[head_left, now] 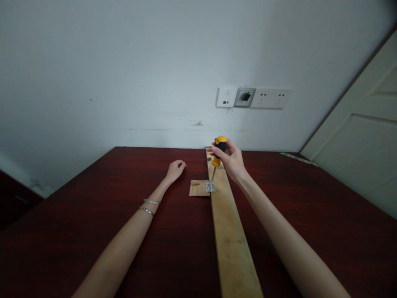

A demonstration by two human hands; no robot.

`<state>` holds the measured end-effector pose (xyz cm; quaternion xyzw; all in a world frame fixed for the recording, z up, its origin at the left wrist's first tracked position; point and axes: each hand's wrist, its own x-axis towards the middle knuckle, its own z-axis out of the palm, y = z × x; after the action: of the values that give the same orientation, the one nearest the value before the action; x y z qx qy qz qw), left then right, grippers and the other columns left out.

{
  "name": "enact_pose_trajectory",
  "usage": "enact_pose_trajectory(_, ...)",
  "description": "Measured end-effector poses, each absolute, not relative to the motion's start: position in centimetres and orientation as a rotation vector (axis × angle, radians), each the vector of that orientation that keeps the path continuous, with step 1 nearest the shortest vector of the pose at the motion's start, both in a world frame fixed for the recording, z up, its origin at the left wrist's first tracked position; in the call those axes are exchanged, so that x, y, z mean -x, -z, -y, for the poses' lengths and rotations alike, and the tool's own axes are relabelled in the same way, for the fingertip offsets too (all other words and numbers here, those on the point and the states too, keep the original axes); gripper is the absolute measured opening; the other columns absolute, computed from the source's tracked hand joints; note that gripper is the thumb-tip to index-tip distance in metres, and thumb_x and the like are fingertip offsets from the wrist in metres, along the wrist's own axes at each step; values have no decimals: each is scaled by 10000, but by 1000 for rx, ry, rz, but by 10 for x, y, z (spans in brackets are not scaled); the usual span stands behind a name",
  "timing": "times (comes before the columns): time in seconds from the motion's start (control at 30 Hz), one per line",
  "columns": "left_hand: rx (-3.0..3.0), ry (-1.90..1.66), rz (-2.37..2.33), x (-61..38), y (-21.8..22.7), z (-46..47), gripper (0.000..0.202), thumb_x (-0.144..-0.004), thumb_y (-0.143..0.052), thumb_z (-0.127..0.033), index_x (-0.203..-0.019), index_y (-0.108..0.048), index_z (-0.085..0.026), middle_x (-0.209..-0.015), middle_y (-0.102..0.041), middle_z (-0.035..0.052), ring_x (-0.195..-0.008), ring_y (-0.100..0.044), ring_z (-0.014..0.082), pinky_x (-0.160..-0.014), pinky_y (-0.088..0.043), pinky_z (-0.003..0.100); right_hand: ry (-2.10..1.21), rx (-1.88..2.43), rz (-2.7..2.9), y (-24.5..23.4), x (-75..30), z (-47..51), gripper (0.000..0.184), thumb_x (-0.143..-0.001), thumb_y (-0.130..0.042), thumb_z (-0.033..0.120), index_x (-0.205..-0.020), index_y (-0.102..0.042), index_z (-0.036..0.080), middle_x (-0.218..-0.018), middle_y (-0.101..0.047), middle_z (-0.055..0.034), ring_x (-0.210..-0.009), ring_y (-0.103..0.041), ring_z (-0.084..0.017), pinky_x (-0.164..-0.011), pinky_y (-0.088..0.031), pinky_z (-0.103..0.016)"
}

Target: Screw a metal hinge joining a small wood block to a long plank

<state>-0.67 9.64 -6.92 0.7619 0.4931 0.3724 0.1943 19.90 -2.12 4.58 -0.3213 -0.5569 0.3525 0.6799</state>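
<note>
My right hand [234, 159] grips a screwdriver [220, 143] by its yellow and black handle. The shaft slants down, its tip at a silver metal hinge [210, 187]. One leaf of the hinge lies on a long wooden board [231, 231], the other on a small, thin wooden piece [198, 188] to the left of the board. Resting on the table left of the board, my left hand [176, 169] has its fingers curled in. Whether anything is inside those fingers is hidden. Two silver bracelets [149, 201] circle the left wrist.
The dark red table [173, 248] meets a white wall at its far edge. Sockets and switches [269, 98] sit on the wall above the board's far end. A pale panelled door [366, 136] stands at the right. A thin strip [297, 158] lies near the table's back right corner.
</note>
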Motion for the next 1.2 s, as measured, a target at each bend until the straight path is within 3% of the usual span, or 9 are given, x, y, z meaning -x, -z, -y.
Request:
enact_pose_trajectory(0.2,-2136,-1043,-1378,7,69,-96,270,-815,-413,-234,-721,-656,-162,-843,-702,62,-840,-633,196,-825,-449,296,-786,699,1262,-46,-198,23,284,-719,-711,344,-931,-551,245,-830,-598,29,-629,-567,-86,-632,-475,-262)
enact_pose_trajectory(0.43,-2132,-1044,-1383,6,68,-96,262,-813,-418,-219,-716,-654,-161,-841,-704,62,-837,-632,197,-827,-448,299,-975,526,1215,-47,-199,22,301,-787,-569,419,-1020,-585,230,-835,-578,0,-665,-532,-116,-634,-443,-282)
enact_pose_trajectory(0.67,-2133,-1056,-1372,7,70,-96,269,-817,-415,-230,-721,-657,-160,-838,-702,60,-831,-631,193,-813,-450,293,-958,577,1172,-44,-200,20,254,-756,-648,385,-943,-557,241,-890,-600,1,-727,-587,-121,-664,-470,-276)
enact_pose_trajectory(0.87,-2129,-1059,-1368,7,69,-96,270,-815,-415,-242,-721,-656,-164,-837,-703,58,-832,-633,192,-809,-452,291,-797,624,1209,-43,-198,21,336,-730,-697,363,-941,-450,275,-955,-615,25,-692,-597,-98,-684,-491,-285)
enact_pose_trajectory(1.03,-2129,-1058,-1378,6,69,-96,263,-808,-418,-235,-714,-654,-166,-831,-702,58,-833,-634,194,-821,-453,296,-827,634,1231,-46,-197,22,284,-766,-638,390,-991,-533,254,-869,-591,11,-685,-549,-108,-664,-468,-278)
enact_pose_trajectory(1.2,-2140,-1059,-1373,6,71,-98,263,-813,-418,-236,-722,-654,-168,-835,-703,57,-835,-633,192,-819,-453,296,-918,604,1250,-45,-199,20,290,-799,-540,420,-1030,-581,251,-916,-605,-28,-782,-573,-159,-730,-476,-326)
